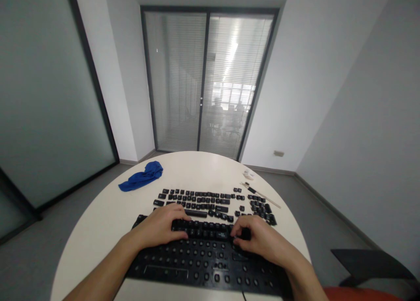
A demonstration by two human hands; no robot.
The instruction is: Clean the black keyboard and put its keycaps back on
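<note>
One cream, round-edged counter (95, 235) carries it all: on its near side, a wide black plastic keyboard (193, 258), back rows mostly capped where they show, the front ones bare stems. Beyond it, dozens of loose black plastic keycaps (222, 209) lie in rows and clusters, unfitted. The left hand (160, 225) rests on the capped rows, thumb and fingers moderately apart; the right hand (257, 237) has its fingers nearly together at their right end, whether around a keycap I cannot tell

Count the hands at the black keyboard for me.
2: the left hand is at the far part of the keyboard, left of center, and the right hand is right of center. No other hands show.
</note>
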